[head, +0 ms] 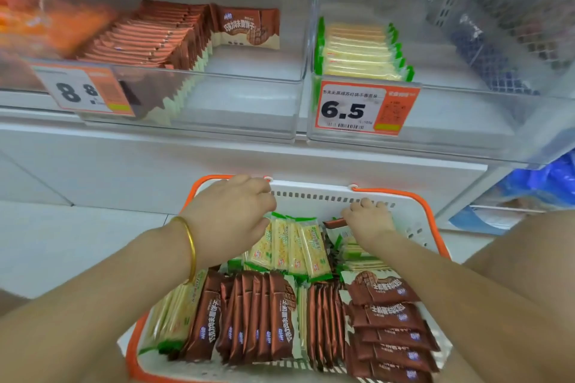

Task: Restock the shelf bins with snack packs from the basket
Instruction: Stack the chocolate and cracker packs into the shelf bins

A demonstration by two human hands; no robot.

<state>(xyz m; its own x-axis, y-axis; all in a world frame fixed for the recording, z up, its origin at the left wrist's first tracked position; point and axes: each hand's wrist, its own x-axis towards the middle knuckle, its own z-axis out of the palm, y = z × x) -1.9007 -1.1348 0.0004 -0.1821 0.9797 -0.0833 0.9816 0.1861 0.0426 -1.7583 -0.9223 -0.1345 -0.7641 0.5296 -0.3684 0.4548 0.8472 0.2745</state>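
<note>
Standing on end at the far side of the basket (311,188), green packs (295,245) point their long axes up and away. The left hand (230,211) curls its fingers over their tops. Brown packs (258,314) fill the near half on edge. The right hand (368,221) dips in beside them, its fingers hidden and its grip unclear. Above, the left bin (249,79) holds a brown row (149,40) and the right bin (466,88) a green row (357,52).

Both forearms bare, L hand (231,214) w/ thin plain gold bangle (189,247) round wrist
</note>
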